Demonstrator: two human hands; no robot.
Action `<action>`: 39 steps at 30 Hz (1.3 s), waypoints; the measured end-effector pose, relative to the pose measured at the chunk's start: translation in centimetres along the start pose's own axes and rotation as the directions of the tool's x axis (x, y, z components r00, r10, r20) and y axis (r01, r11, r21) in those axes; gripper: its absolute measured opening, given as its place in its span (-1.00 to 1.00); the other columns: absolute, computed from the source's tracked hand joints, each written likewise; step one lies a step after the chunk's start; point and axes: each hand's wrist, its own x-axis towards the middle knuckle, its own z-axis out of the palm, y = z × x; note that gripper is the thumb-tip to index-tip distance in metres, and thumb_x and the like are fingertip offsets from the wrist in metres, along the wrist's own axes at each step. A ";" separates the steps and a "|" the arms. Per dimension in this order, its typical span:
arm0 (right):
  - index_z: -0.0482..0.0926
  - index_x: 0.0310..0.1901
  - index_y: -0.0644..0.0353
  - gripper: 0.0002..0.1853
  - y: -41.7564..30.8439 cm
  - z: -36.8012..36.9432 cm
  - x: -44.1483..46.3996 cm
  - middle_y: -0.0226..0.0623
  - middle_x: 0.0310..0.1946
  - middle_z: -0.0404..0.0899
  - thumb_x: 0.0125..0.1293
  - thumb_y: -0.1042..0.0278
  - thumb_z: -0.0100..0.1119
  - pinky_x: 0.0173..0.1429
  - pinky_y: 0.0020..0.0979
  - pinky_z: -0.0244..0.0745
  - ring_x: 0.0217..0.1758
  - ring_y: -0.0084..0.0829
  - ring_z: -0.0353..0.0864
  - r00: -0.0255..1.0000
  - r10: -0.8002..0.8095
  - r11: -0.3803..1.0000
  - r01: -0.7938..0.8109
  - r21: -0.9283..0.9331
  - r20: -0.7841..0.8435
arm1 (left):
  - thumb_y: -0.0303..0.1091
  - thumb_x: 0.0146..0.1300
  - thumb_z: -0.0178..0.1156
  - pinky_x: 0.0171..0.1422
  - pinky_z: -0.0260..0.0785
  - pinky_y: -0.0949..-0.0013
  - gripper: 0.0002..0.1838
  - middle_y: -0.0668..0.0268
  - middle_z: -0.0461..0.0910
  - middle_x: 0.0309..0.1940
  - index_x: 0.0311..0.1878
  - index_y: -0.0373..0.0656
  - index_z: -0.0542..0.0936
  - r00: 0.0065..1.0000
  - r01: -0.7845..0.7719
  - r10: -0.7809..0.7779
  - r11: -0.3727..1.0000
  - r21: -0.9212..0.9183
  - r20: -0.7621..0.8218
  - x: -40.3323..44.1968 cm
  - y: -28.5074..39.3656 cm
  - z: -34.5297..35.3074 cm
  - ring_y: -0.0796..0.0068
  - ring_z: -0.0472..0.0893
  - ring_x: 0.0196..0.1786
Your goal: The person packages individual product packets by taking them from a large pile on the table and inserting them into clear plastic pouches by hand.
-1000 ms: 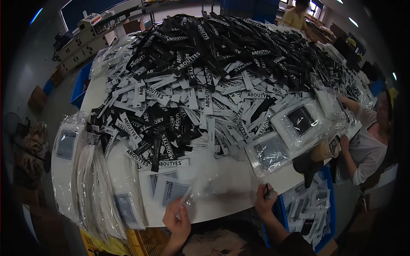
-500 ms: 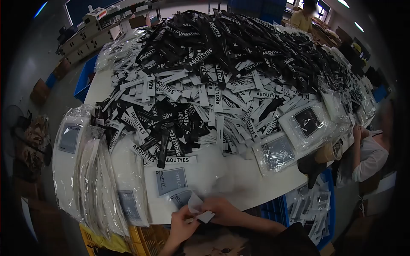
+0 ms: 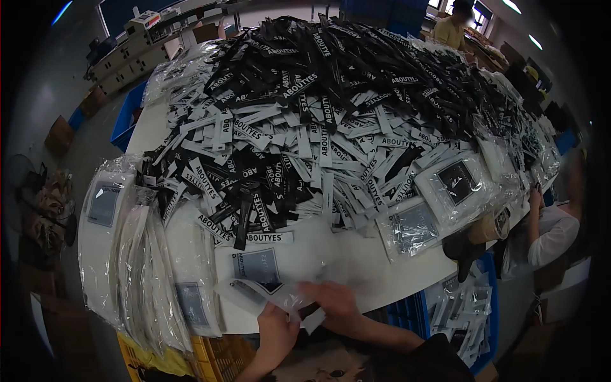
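My left hand (image 3: pixel 278 329) is closed, thumb and fingers pinching the near edge of a translucent plastic bag (image 3: pixel 245 290) with a dark printed label. Beside it, my right hand (image 3: pixel 335 302) is over the bag's right end, its fingers partly blurred. A small dark and white packet (image 3: pixel 309 311) shows between the thumb and fingers of that hand. How far the packet sits inside the bag cannot be made out. Just beyond my hands lies a pile of similar bags (image 3: pixel 259 262) with a grey ABOUTYES label.
Black and white printed sachets (image 3: pixel 305 127) form a large heap on the white table (image 3: pixel 366 258). Bundled clear bags (image 3: pixel 105 254) lie left, more (image 3: pixel 449 184) right. A cup (image 3: pixel 491 227) stands near the right edge, by a blue crate (image 3: pixel 489 318). Another person (image 3: pixel 552 229) works at right.
The bag is now spread out flatter to the left. My right hand has moved slightly up and its fingers have straightened over the bag; the left hand shifted slightly right.
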 end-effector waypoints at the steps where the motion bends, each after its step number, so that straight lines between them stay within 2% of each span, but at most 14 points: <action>1: 0.49 -0.11 0.33 -0.52 -0.1 -0.3 0.4 -0.20 -0.29 0.54 -0.22 0.56 0.22 -0.46 -0.42 0.41 -0.50 -0.31 0.49 1.000 -0.002 1.000 0.002 0.004 0.004 | -0.52 -0.11 0.21 -0.24 0.41 0.21 -0.78 0.02 0.53 -0.35 -0.30 -0.26 0.55 0.996 0.079 -0.077 0.996 0.038 -0.035 -0.2 0.2 0.2 -0.04 0.55 -0.28; 6: 0.49 -0.23 0.29 -0.78 -1.6 -1.9 1.4 -0.30 -0.46 0.54 0.04 0.56 0.21 -0.54 -0.59 0.28 -0.60 -0.58 0.42 0.983 0.184 0.967 -0.177 0.183 -0.022 | -0.40 -0.13 0.30 -0.07 0.37 0.16 -0.68 0.05 0.47 -0.23 -0.25 -0.18 0.47 0.941 0.082 -0.066 0.996 0.037 -0.332 0.3 0.8 -0.5 0.00 0.52 -0.15; 8: 0.47 -0.24 0.26 -0.83 -2.1 -2.6 0.4 -0.34 -0.46 0.51 0.11 0.54 0.18 -0.52 -0.62 0.25 -0.59 -0.65 0.40 0.958 0.267 0.876 -0.286 0.388 0.104 | -0.30 -0.13 0.33 0.12 0.25 0.04 -0.58 0.12 0.40 -0.08 -0.19 -0.10 0.40 0.716 -0.343 0.389 0.919 0.194 -0.580 0.8 2.1 -1.1 0.06 0.46 -0.01; 10: 0.44 -0.25 0.23 -0.87 -2.3 -3.0 -1.0 -0.38 -0.46 0.49 0.17 0.52 0.15 -0.51 -0.65 0.22 -0.57 -0.71 0.37 0.917 0.313 0.728 -0.398 0.558 0.246 | -0.17 -0.14 0.39 0.23 0.09 -0.08 -0.43 0.15 0.36 -0.01 -0.07 -0.08 0.37 0.817 -0.383 0.440 0.897 0.221 -0.372 -0.2 2.4 -2.0 0.08 0.39 0.08; 12: 0.42 -0.22 0.23 -0.80 -2.1 -3.6 -2.3 -0.43 -0.32 0.46 0.12 0.56 0.19 -0.36 -0.61 0.31 -0.43 -0.69 0.41 0.745 0.527 0.302 -0.614 0.729 0.409 | -0.06 -0.23 0.45 0.24 0.07 -0.08 -0.20 0.11 0.29 0.04 0.09 -0.10 0.31 0.883 -0.470 0.470 0.882 -0.025 -0.005 1.2 2.8 -2.0 0.02 0.36 0.10; 15: 0.43 -0.23 0.23 -0.85 -1.8 -4.5 -3.3 -0.45 -0.31 0.44 0.17 0.54 0.15 -0.32 -0.59 0.31 -0.37 -0.70 0.39 0.675 0.665 0.219 -0.585 0.781 0.319 | -0.08 -0.35 0.49 0.20 0.10 0.00 -0.02 0.07 0.27 0.03 0.19 -0.22 0.25 0.937 -0.349 0.346 0.936 0.050 0.054 2.1 2.4 0.1 0.06 0.33 0.06; 19: 0.38 -0.19 0.21 -0.84 0.2 -4.6 -4.9 -0.32 -0.28 0.48 0.20 0.57 0.08 -0.29 -0.59 0.32 -0.32 -0.67 0.45 0.834 0.547 0.631 -0.469 0.618 0.073 | -0.17 -0.32 0.47 0.15 0.12 0.12 -0.01 0.04 0.25 0.04 0.22 -0.32 0.20 0.986 -0.152 0.141 0.980 0.132 0.087 1.2 0.6 0.7 0.05 0.27 0.05; 21: 0.38 -0.18 0.26 -0.87 0.9 -5.7 -4.1 -0.13 -0.12 0.50 0.23 0.57 0.03 -0.05 -0.49 0.39 -0.11 -0.49 0.52 0.921 0.373 0.891 -0.389 0.235 0.111 | -0.17 -0.31 0.46 0.15 0.12 0.14 0.01 0.04 0.25 0.04 0.24 -0.33 0.18 0.990 -0.097 0.082 0.985 0.144 0.112 1.2 0.5 0.2 0.05 0.27 0.05; 25: 0.36 -0.14 0.31 -0.88 0.2 -7.7 -2.8 0.02 0.03 0.44 0.31 0.51 -0.08 0.16 -0.37 0.35 0.09 -0.27 0.48 0.696 0.609 0.646 -0.713 0.272 0.380 | -0.17 -0.30 0.46 0.16 0.11 0.16 0.05 0.04 0.25 0.03 0.28 -0.33 0.13 0.967 -0.113 0.076 0.983 0.142 0.244 1.3 0.4 0.2 0.05 0.27 0.06; 27: 0.40 -0.09 0.29 -0.83 -0.2 -7.2 -2.0 -0.03 0.05 0.45 0.38 0.47 -0.18 0.22 -0.32 0.30 0.17 -0.26 0.41 0.871 0.488 0.413 -0.294 0.862 0.063 | -0.17 -0.31 0.46 0.16 0.10 0.17 0.05 0.04 0.25 0.02 0.28 -0.33 0.12 0.963 -0.121 0.090 0.987 0.109 0.254 1.5 0.7 0.6 0.07 0.27 0.05; 28: 0.36 -0.05 0.29 -0.79 -0.4 -7.1 -1.3 -0.03 0.11 0.41 0.41 0.39 -0.22 0.29 -0.31 0.22 0.25 -0.21 0.32 0.880 0.463 0.244 -0.243 0.939 0.108 | -0.17 -0.31 0.46 0.15 0.09 0.17 0.06 0.05 0.25 0.02 0.29 -0.32 0.12 0.959 -0.131 0.107 0.988 0.079 0.262 1.6 0.9 0.8 0.08 0.27 0.04; 31: 0.36 -0.05 0.29 -0.79 -0.4 -4.8 -0.3 -0.02 0.15 0.37 0.42 0.41 -0.24 0.34 -0.31 0.13 0.31 -0.25 0.25 0.897 0.387 0.494 -0.398 0.773 0.214 | -0.17 -0.31 0.46 0.12 0.07 0.17 0.06 0.05 0.25 0.02 0.29 -0.31 0.11 0.971 -0.184 0.174 0.982 0.045 0.166 1.5 1.7 0.7 0.12 0.27 0.02; 35: 0.36 0.08 0.31 -0.71 -0.7 -3.5 -0.7 -0.15 0.20 0.33 0.42 0.41 -0.23 0.35 -0.38 0.07 0.34 -0.37 0.18 0.798 0.488 0.290 -0.530 0.797 0.353 | -0.17 -0.33 0.47 0.11 0.05 0.17 0.07 0.07 0.25 0.02 0.30 -0.28 0.12 0.985 -0.143 0.121 0.971 0.190 0.126 1.2 1.5 0.5 0.14 0.27 0.00; 39: 0.29 0.18 0.30 -0.65 -1.1 -3.5 -0.1 -0.23 0.21 0.32 0.41 0.39 -0.20 0.33 -0.39 0.09 0.31 -0.40 0.22 0.725 0.526 0.319 -0.653 0.687 0.445 | -0.18 -0.22 0.44 0.05 0.16 0.19 -0.07 0.04 0.31 0.02 0.25 -0.23 0.20 0.994 -0.091 0.089 0.996 0.022 0.063 1.6 2.0 0.1 0.13 0.33 0.02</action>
